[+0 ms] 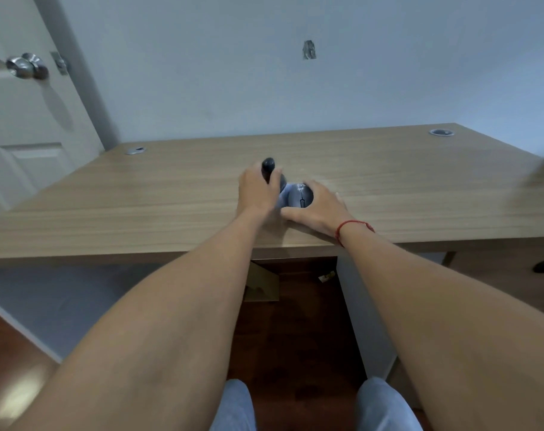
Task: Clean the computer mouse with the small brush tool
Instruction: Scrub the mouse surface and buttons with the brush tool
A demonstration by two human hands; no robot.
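Head view: right grip (pixel 319 209) wrapped over near-right side of mouse (pixel 299 198), steadying it on bench (pixel 171 197). Left grip (pixel 258 189), just left of mouse, fist closed round brush (pixel 268 165); handle end pokes beyond, bristles hidden. Judgement: pin mouse firmly, short light strokes along button seams.

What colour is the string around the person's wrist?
The string is red, seen in the head view.

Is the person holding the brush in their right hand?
No, the left hand grips the brush while the right hand holds the mouse.
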